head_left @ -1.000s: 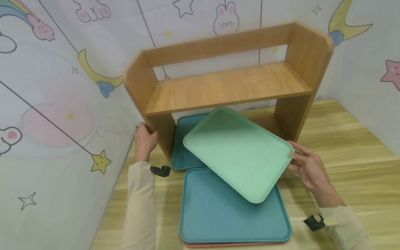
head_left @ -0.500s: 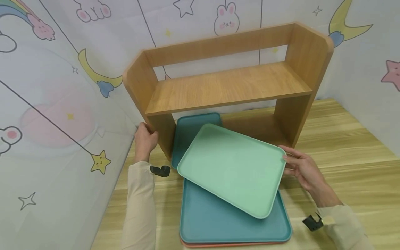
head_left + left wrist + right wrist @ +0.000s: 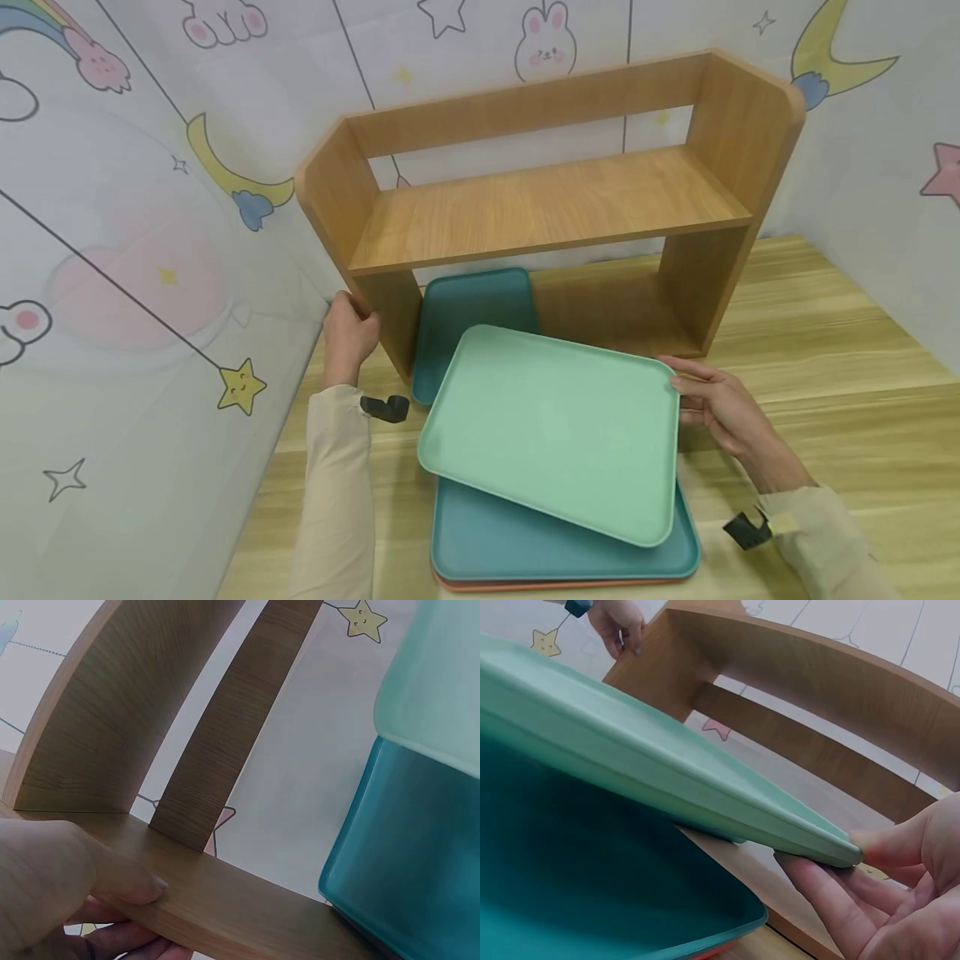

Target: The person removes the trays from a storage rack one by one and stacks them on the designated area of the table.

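A light green tray [image 3: 555,433] is tilted above a teal tray [image 3: 525,542] in front of the shelf. My right hand [image 3: 723,408] pinches the green tray's right corner, thumb on top and fingers beneath, as the right wrist view shows. At the left, my left hand [image 3: 348,337] grips the front edge of the wooden shelf's [image 3: 555,204] left side panel; in the left wrist view the thumb [image 3: 127,881] lies on the panel's inner face. Another teal tray [image 3: 480,304] lies in the shelf's lower compartment, against the left panel, partly hidden by the green tray.
An orange tray [image 3: 562,587] shows as a thin rim under the front teal tray. The shelf stands on a wood-grain table [image 3: 840,367]. A printed cloth wall [image 3: 150,375] runs along the left and behind.
The right hand has drawn the green tray out of the lower compartment, toward the person and slightly left, turning it straighter. More of the teal tray inside shows. The left hand keeps its place.
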`<state>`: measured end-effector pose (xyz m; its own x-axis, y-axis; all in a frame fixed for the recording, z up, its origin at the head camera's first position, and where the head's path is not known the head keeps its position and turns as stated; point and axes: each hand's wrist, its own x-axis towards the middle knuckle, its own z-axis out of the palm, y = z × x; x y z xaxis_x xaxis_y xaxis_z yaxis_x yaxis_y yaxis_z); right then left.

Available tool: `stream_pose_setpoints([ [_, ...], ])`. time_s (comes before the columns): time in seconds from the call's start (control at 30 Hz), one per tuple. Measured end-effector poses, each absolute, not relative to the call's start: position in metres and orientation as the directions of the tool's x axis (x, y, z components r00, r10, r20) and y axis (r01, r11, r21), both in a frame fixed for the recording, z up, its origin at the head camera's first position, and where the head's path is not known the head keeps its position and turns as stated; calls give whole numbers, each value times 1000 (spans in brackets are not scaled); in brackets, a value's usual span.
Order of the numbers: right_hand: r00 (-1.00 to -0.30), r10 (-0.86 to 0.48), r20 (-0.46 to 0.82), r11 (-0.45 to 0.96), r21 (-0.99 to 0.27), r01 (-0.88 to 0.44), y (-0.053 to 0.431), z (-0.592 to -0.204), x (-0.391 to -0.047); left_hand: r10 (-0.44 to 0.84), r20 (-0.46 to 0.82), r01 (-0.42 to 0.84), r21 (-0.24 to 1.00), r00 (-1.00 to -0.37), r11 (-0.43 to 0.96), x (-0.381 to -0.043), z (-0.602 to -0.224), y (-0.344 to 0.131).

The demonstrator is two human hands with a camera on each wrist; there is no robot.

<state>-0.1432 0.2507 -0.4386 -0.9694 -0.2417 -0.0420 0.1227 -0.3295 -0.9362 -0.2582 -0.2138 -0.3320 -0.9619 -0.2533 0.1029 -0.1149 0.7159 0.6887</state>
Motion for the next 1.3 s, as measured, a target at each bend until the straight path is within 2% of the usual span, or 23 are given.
stream_pose_setpoints([
  [0.53, -939, -317, -134, -217, -953, 210, 248, -450, -150, -252, 100, -114, 693, -962, 712, -259, -333, -214],
  [1.3, -890, -426, -161, -150, -958, 245, 246, -453, -154, -260, 93, -124, 695, -961, 708, -260, -334, -214],
])
